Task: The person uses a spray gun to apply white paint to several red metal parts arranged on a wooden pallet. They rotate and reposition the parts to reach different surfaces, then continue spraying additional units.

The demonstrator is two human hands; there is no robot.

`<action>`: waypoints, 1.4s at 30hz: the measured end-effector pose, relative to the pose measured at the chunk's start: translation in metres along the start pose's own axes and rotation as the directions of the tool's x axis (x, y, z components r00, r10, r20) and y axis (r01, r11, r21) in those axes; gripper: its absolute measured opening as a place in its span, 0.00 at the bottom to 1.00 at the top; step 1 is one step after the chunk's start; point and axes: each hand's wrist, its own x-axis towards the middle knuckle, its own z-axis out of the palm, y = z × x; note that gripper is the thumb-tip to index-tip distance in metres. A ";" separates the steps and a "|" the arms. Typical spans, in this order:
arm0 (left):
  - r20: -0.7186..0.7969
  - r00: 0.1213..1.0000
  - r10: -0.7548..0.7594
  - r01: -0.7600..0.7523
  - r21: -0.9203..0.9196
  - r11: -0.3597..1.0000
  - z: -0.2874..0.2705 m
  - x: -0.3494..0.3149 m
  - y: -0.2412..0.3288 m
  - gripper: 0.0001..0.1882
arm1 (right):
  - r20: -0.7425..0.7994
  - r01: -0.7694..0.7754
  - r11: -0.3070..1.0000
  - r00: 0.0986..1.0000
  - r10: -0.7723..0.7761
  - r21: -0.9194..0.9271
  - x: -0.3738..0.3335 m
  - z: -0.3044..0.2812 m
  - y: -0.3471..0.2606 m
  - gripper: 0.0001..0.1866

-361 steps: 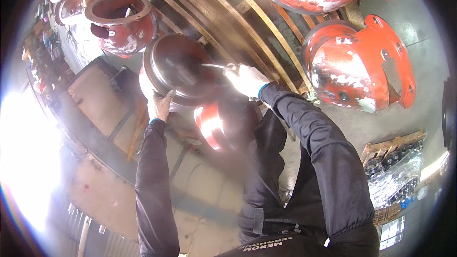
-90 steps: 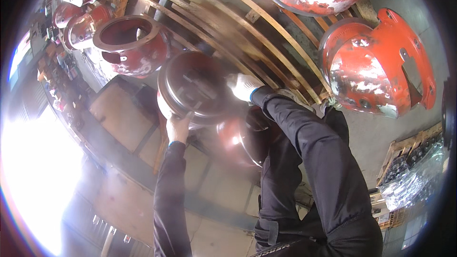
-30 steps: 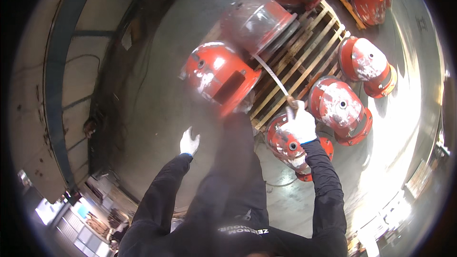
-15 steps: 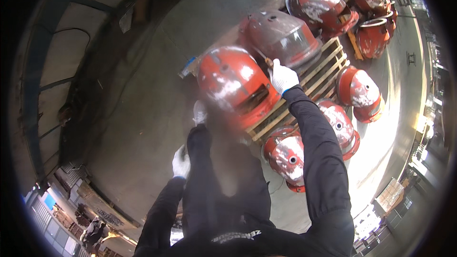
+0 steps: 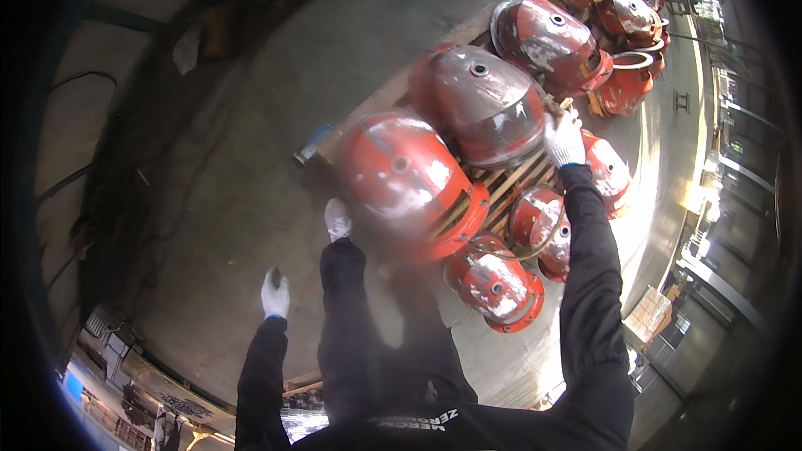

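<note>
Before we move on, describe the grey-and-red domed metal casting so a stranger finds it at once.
Find the slatted wooden pallet. On it, left of the white-gloved right hand, sits the grey-and-red domed metal casting, between a bright red metal dome and a white-patched one. Its mostly dull grey top sets it apart.

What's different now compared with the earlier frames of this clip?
The left hand, first on a round part's rim, has let go and now hangs over the floor, farther left than half a second ago. The right hand has moved right, to the right end of the grey-red housing; whether it keeps its tool is unclear. The camera view has swung. The red housing stayed on the wooden pallet.
</note>
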 end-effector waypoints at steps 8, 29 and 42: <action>0.146 0.988 0.045 -0.061 0.106 0.992 0.079 0.016 0.067 0.27 | 0.129 -0.174 0.968 0.980 0.152 0.180 -0.109 -0.054 0.022 0.20; 0.069 0.997 0.039 -0.044 0.081 0.996 0.049 -0.015 0.053 0.25 | 0.497 0.121 0.992 0.863 -0.090 -0.030 0.074 0.080 -0.174 0.29; 0.004 0.977 -0.212 0.212 -0.012 0.977 0.009 -0.009 -0.045 0.25 | 0.505 0.298 0.852 0.862 -0.045 -0.431 0.121 0.137 -0.172 0.23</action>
